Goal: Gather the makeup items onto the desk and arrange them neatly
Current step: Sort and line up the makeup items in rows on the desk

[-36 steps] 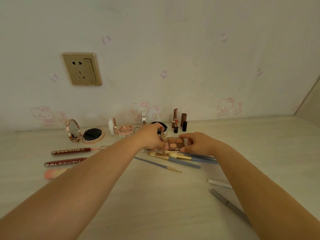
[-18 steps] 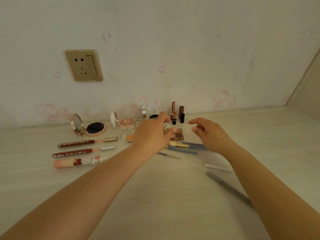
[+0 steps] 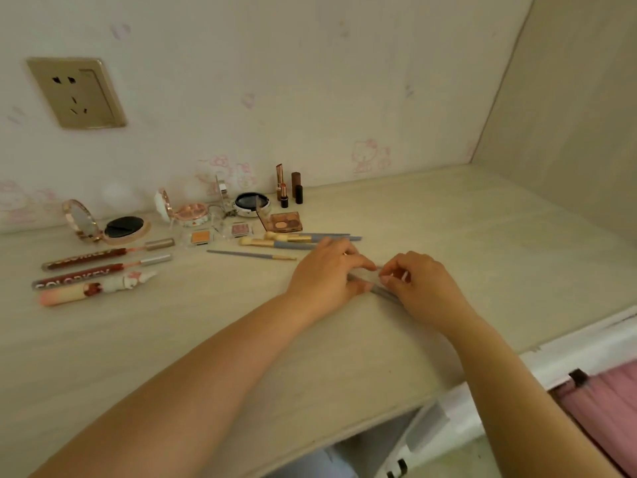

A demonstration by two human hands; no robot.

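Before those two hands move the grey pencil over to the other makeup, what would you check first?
1. Left hand on grey pencil: ok, fingers curled on it.
2. Right hand holding something: ok, pinches a thin stick, exact item cannot tell.
3. Space beside the brushes: ok, bare desk to their right.
4. Lipsticks upright: ok.
5. Pencil capped: cannot tell.

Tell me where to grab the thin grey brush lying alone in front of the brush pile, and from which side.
Pinch the thin grey brush at the middle of its slim handle, coming straight down from above. It lies flat on the desk with bare surface on both long sides, so fingers fit either side. Probably avoid the gold tip end at the right, which lies close to the left hand.
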